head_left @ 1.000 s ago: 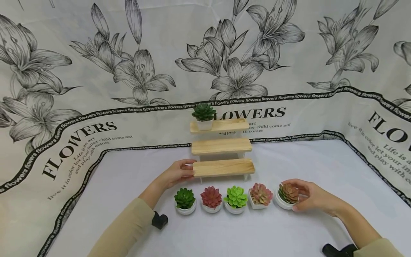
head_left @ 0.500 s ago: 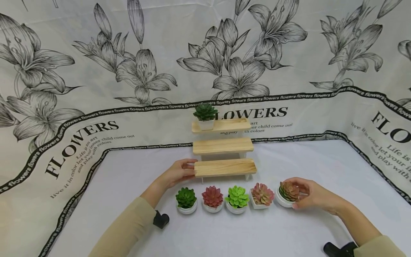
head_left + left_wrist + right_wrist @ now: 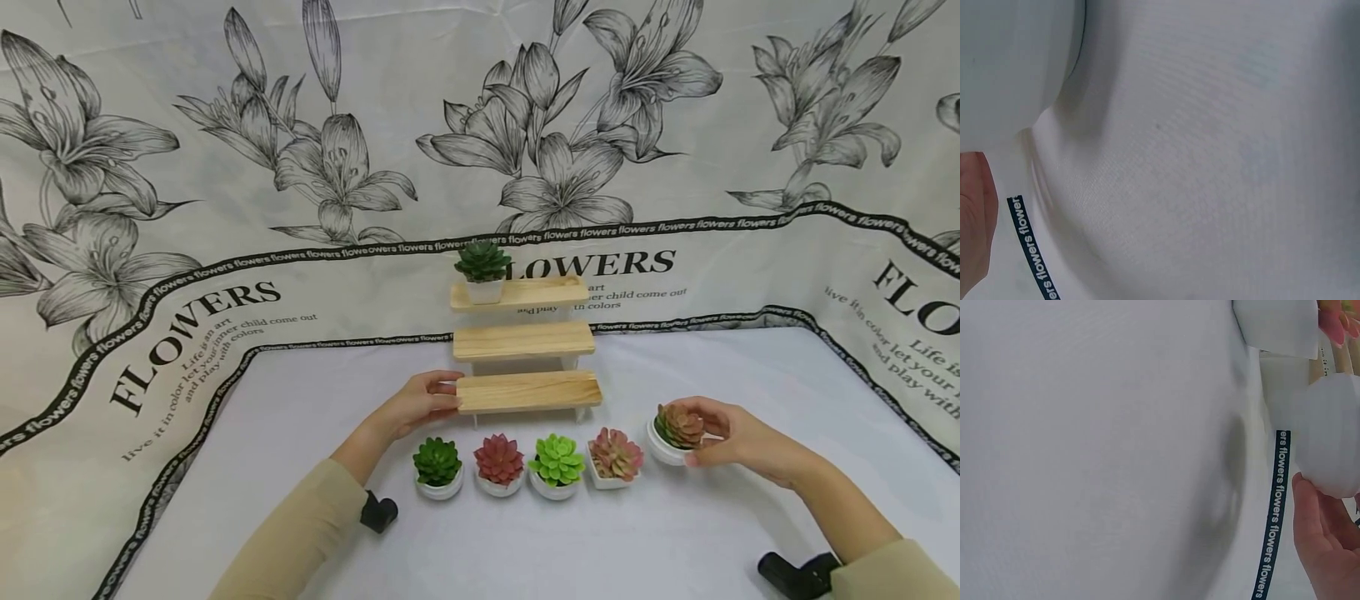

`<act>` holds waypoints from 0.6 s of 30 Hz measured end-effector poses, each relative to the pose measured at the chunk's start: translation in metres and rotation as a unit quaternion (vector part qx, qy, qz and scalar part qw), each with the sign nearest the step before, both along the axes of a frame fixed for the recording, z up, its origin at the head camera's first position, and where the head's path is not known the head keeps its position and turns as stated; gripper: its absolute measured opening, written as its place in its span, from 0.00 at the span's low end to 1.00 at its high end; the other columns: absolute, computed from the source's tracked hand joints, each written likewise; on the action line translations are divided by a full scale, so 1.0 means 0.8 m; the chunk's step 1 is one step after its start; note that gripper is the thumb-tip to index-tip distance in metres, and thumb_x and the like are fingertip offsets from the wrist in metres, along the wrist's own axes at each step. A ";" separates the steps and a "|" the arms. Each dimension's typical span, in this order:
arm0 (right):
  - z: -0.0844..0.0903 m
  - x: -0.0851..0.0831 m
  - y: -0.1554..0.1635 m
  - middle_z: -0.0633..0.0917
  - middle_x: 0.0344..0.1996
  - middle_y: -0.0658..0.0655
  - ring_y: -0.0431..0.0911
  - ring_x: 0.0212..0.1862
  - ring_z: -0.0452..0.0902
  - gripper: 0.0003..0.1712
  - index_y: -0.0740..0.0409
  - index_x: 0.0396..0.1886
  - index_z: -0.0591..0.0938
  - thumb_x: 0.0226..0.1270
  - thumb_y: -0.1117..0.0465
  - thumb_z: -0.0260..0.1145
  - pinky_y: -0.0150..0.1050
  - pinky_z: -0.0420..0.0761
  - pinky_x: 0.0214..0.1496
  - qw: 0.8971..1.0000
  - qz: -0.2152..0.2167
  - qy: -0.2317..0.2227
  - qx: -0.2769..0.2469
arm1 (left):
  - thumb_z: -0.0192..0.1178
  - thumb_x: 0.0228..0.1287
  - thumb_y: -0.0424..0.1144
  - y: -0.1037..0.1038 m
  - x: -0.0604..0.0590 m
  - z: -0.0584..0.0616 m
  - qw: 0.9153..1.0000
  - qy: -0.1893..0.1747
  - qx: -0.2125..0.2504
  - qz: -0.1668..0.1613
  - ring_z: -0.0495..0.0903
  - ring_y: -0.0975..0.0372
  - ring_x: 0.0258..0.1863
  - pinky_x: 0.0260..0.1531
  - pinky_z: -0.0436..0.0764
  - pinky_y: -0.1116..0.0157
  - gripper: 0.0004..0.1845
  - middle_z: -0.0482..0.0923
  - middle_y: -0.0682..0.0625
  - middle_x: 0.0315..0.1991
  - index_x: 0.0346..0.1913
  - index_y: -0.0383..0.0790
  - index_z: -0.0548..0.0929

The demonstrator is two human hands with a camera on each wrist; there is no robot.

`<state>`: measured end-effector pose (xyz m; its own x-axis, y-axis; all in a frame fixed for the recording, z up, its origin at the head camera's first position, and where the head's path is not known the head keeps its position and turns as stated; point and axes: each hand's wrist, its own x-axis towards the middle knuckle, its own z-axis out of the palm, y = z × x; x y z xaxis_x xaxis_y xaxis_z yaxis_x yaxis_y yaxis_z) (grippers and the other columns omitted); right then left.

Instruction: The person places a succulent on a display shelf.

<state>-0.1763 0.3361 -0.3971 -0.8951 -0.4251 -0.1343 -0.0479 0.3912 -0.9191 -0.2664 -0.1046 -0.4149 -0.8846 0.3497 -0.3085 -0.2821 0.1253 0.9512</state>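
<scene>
A big flower cloth [image 3: 225, 167] hangs behind and covers the worktop [image 3: 525, 533]. A wooden step shelf [image 3: 522, 342] stands in the middle, with a dark green plant [image 3: 482, 268] on its top step. The left hand [image 3: 420, 402] holds the left end of the lowest step. The right hand [image 3: 727, 437] curls around a brown-red plant in a white pot [image 3: 675, 432], lifted a little, near the right of the shelf. Four small potted plants [image 3: 525, 462] sit in a row in front.
</scene>
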 end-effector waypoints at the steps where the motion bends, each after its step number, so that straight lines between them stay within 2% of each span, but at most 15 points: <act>1: 0.003 0.000 0.000 0.74 0.51 0.45 0.31 0.50 0.69 0.39 0.72 0.64 0.60 0.55 0.68 0.68 0.30 0.77 0.45 1.000 -0.003 0.003 0.003 | 0.56 0.62 0.24 0.001 0.000 0.000 1.000 0.000 0.000 0.000 0.75 0.58 0.42 0.51 0.79 0.61 0.27 0.70 0.39 0.50 0.64 0.33 0.67; 7: 0.020 -0.004 -0.003 0.74 0.52 0.48 0.30 0.50 0.68 0.38 0.71 0.63 0.62 0.55 0.68 0.68 0.29 0.76 0.45 0.999 -0.015 0.026 0.018 | 0.56 0.62 0.24 0.002 0.000 0.001 1.000 -0.001 -0.006 0.002 0.75 0.58 0.43 0.50 0.79 0.62 0.26 0.70 0.39 0.51 0.64 0.33 0.68; 13: 0.036 -0.011 -0.012 0.69 0.57 0.60 0.35 0.51 0.67 0.40 0.69 0.65 0.61 0.55 0.64 0.69 0.37 0.76 0.49 0.998 -0.035 0.031 0.048 | 0.56 0.62 0.24 0.002 0.001 0.001 1.000 0.001 -0.009 0.004 0.75 0.58 0.43 0.49 0.80 0.63 0.26 0.70 0.38 0.52 0.64 0.33 0.68; 18: 0.048 -0.018 -0.022 0.70 0.56 0.60 0.38 0.52 0.67 0.39 0.68 0.64 0.62 0.55 0.63 0.69 0.42 0.75 0.51 0.997 -0.040 0.039 0.051 | 0.56 0.62 0.24 0.002 0.001 0.001 1.000 0.003 -0.008 0.004 0.75 0.58 0.43 0.49 0.80 0.62 0.26 0.70 0.38 0.52 0.64 0.33 0.68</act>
